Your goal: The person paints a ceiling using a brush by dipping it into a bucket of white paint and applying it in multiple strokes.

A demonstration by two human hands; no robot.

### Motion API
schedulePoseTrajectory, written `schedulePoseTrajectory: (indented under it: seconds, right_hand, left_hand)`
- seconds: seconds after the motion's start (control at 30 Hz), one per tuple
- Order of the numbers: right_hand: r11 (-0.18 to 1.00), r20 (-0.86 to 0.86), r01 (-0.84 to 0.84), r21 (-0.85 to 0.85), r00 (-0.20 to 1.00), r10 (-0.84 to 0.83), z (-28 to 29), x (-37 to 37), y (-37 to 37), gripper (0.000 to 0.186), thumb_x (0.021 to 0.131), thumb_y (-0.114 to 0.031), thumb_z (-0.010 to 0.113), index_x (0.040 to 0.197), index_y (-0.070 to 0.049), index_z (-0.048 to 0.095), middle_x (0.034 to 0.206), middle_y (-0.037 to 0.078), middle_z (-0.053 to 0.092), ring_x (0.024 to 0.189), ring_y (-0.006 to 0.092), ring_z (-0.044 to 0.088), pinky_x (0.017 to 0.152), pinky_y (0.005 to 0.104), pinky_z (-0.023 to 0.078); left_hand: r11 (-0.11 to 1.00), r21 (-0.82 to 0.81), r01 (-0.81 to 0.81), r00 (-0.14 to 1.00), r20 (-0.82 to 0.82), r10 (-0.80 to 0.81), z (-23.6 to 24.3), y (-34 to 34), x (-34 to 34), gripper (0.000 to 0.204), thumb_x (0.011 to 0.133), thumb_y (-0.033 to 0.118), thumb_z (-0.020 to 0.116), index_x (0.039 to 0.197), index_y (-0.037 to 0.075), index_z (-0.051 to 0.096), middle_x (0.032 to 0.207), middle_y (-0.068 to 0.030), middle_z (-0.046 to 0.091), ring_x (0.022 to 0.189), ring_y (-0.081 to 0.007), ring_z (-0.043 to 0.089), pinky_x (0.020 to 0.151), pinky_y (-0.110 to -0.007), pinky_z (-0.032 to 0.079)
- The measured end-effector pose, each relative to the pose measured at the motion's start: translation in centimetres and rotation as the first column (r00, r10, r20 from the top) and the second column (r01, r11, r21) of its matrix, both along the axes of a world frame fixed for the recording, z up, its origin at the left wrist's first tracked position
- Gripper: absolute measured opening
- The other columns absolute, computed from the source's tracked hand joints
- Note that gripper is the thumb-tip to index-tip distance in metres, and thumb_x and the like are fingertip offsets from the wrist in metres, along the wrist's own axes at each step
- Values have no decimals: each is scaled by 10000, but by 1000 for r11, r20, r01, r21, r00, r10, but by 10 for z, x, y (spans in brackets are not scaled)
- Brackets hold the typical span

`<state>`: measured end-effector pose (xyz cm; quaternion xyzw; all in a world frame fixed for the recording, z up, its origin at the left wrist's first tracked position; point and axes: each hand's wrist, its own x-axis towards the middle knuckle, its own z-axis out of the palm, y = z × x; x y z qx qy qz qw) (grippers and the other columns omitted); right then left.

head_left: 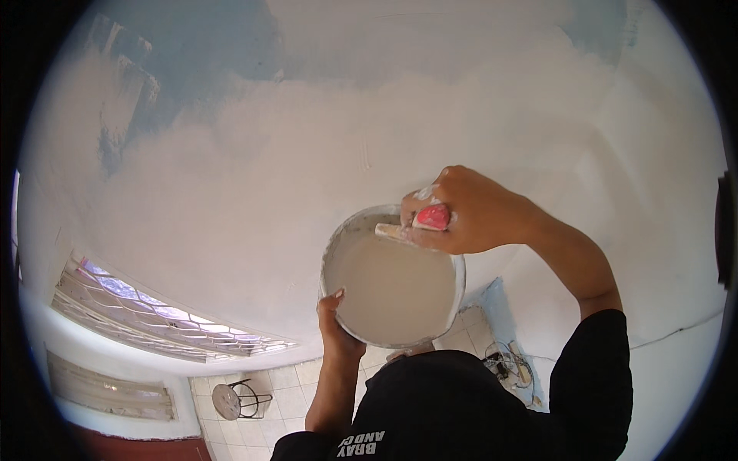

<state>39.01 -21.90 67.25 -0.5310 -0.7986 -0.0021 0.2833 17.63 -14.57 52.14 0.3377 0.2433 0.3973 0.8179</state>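
A round bucket [460, 280] of pale, creamy liquid [392, 292] is held up in front of the person's body, before a wall [254, 177] of blurry white and blue. The left hand [341, 329] grips the bucket from its left side: the thumb hooks over the rim, while the fingers are hidden against the outside, so I cannot tell how far they spread. The right hand [457, 211], spotted with white, is curled tightly round a tool with a red end [432, 217], above the far right part of the bucket. The fist covers most of that tool and part of the rim behind it. A pale, smeared strip [390, 231] juts left from under the fist, over the liquid; whether it belongs to the same tool I cannot make out. The bucket's outer wall and bottom are mostly out of sight.

Dark clothing [461, 415] fills the lower middle and blocks much of the tiled floor [288, 376]; it bears pale lettering. Down to the left, a stool [226, 402] with a round, worn seat stands on the tiles, near a window [169, 307] with a curving grille. To the right of the body lies a tangle of cables [503, 365], too jumbled to sort, beside a bluish strip [496, 300]. At the far right edge, a dark object [723, 230] is cut off and unclear.
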Motion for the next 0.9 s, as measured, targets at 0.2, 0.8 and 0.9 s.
schedulePoseTrajectory:
  seconds: [0.2,0.8,0.9]
  right_hand:
    - [992,-87,0,-127,996,-12,18,-10,5,219,782,-242,610,708,-36,603,433,101,467,375,218,422,437,306,357]
    - [948,498,-225,-223,810,310,6,-47,19,332,736,-109,617,1064,-57,604,725,63,580,732,208,615,604,319,512]
    - [906,223,-369,-209,884,412,2,-27,26,189,776,-118,600,947,-50,639,772,99,623,711,225,616,597,323,509]
  left_hand:
    - [1000,-27,-10,1000,18,11,27,11,-1,513,778,357,403,1139,5,498,1062,-123,558,984,-226,540,802,-335,454]
    - [999,45,28,1000,-9,-27,27,32,-1,527,806,385,417,1147,-9,497,1104,-137,548,1008,-226,535,821,-340,445]
    - [999,-39,-20,999,-31,18,28,30,-1,524,806,386,413,1139,-8,501,1104,-137,548,1009,-223,535,817,-339,446]
